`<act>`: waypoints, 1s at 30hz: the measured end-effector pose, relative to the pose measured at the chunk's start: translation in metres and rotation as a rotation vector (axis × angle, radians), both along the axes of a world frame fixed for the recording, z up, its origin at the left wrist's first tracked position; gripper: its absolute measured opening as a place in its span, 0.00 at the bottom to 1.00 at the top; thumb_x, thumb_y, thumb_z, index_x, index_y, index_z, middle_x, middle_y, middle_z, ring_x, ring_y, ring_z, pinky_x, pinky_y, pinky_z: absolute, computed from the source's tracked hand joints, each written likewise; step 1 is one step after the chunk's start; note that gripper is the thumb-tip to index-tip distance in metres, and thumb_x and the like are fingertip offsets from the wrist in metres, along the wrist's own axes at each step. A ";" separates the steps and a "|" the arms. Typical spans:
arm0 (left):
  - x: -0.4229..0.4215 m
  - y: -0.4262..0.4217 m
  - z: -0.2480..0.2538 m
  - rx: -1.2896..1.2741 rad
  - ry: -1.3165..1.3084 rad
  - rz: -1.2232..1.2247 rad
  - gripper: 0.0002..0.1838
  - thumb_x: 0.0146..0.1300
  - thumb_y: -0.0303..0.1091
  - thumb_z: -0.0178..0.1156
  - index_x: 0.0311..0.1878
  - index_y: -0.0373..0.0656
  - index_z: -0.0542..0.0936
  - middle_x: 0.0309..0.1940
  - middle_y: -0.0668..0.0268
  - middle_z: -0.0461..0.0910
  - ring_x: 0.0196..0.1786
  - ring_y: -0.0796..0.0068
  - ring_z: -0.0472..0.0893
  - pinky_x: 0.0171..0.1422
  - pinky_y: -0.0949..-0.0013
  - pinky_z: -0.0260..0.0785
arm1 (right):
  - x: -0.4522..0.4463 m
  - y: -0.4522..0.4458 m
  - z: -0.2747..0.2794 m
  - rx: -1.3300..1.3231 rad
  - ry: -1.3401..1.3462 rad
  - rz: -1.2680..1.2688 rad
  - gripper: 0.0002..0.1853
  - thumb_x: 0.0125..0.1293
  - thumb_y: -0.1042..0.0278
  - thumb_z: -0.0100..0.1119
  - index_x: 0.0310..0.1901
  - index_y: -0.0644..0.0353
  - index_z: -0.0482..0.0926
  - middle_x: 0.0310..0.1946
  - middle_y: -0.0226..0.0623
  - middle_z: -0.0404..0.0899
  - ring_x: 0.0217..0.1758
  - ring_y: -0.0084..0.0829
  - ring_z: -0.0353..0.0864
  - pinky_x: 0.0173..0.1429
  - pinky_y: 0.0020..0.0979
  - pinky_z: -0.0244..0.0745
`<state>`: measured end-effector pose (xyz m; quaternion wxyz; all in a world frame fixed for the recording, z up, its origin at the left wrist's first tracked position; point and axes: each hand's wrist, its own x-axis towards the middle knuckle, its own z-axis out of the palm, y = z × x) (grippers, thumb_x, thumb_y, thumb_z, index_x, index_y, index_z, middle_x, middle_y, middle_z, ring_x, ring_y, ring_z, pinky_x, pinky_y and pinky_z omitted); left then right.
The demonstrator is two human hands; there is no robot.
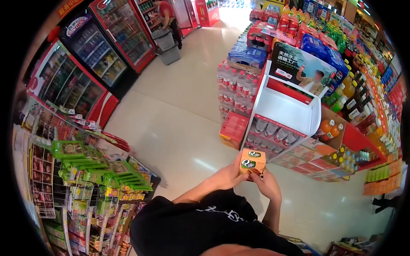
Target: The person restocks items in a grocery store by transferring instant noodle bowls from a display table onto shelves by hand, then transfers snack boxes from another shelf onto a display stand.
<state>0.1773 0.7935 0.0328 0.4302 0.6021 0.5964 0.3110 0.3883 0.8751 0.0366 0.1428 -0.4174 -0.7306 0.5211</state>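
An orange snack box (253,158) with a green and white logo is held in front of the black shirt, near the lower middle. My left hand (231,175) grips its left side. Around its lower right side are the fingers of my right hand (268,182). Just beyond the box stands a white display shelf (284,109) with a bare top tray and bottles on its lower levels.
Drink fridges (96,49) line the far left. A person (165,17) stands by grey baskets (166,46) at the top. Green snack packs (98,166) fill a rack at left. Bottled drinks (237,87) are stacked beyond the shelf. Pale floor (171,115) runs between.
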 end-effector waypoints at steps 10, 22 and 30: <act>-0.015 0.219 -0.004 0.186 -0.036 0.052 0.51 0.73 0.52 0.62 0.82 0.30 0.44 0.69 0.38 0.58 0.64 0.41 0.75 0.71 0.51 0.69 | -0.014 0.210 0.006 0.145 0.265 -0.173 0.24 0.75 0.63 0.62 0.67 0.66 0.73 0.53 0.46 0.85 0.53 0.35 0.86 0.57 0.35 0.79; 0.008 0.347 -0.088 0.059 -0.086 0.506 0.43 0.73 0.52 0.61 0.76 0.28 0.57 0.77 0.34 0.56 0.80 0.35 0.59 0.82 0.48 0.54 | -0.070 0.379 -0.125 -0.247 0.159 -0.331 0.24 0.73 0.58 0.67 0.58 0.71 0.78 0.47 0.41 0.83 0.44 0.27 0.86 0.45 0.28 0.83; 0.030 0.368 -0.076 0.100 0.102 0.552 0.41 0.72 0.47 0.63 0.79 0.34 0.59 0.80 0.32 0.48 0.82 0.32 0.53 0.84 0.48 0.51 | -0.104 0.406 -0.133 -0.275 0.198 -0.345 0.26 0.68 0.55 0.73 0.51 0.70 0.72 0.42 0.44 0.80 0.33 0.32 0.86 0.33 0.31 0.83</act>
